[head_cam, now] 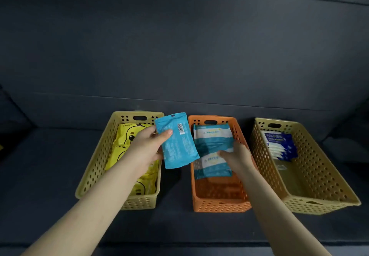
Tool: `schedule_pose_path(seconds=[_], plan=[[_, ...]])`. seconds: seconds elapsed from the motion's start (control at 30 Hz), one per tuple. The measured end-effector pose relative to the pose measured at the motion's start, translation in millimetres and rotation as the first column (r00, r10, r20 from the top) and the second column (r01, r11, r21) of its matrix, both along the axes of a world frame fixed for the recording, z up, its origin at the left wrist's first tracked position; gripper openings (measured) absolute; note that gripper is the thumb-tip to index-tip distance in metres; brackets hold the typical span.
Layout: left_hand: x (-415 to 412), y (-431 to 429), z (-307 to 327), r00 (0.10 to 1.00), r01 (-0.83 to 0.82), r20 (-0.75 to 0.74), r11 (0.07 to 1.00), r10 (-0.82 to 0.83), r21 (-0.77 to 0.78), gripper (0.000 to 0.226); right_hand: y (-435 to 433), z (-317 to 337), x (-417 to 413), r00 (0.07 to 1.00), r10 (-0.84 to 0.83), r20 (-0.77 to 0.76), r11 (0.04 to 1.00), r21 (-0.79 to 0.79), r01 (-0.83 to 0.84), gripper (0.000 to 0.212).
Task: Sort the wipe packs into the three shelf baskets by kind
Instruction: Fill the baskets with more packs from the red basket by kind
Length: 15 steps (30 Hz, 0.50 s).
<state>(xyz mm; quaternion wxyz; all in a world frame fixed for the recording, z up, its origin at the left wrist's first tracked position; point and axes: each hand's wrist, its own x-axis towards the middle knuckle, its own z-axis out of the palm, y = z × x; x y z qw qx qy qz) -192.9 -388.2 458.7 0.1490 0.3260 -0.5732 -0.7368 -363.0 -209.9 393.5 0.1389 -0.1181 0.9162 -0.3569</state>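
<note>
Head view: the left hand [147, 146] pinches a blue wipe pack [177, 142] (barcode side up) between the yellow basket [95, 162] and the orange basket [219, 204], where the right hand [236, 156] touches the teal-and-white packs [211, 138], its finger posture unclear.

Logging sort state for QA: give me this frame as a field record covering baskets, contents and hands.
left basket: yellow, holds yellow duck-print packs
middle basket: orange, holds teal-and-white packs
right basket: yellow, navy-and-white packs at its far end
left hand: grips teal pack, barcode side up, raised between left and middle baskets
right hand: on the teal-and-white packs in the middle basket; grip unclear
</note>
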Motion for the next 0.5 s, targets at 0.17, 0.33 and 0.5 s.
schedule_pose_path(seconds=[0.17, 0.33, 0.5], plan=[[-8.3, -12.1, -10.0, 1.0, 0.0, 0.032, 1.0, 0.0, 0.026, 0.022, -8.8, -13.4, -8.1, 0.991, -0.033, 0.127, 0.999, -0.006, 0.034, 0.022], [-16.5, -20.9, -14.2, 0.999, -0.017, 0.038, 0.994, 0.013, 0.108, 0.018, -7.3, -14.4, -7.6, 0.995, -0.043, 0.088, 0.998, 0.042, 0.039, 0.032], [-23.8, -29.3, -9.1, 0.999, -0.019, 0.032, 0.987, 0.014, 0.159, 0.025, -6.0, -4.1, -2.4, 0.999, -0.03, -0.027, 0.996, 0.089, 0.032, 0.053]])
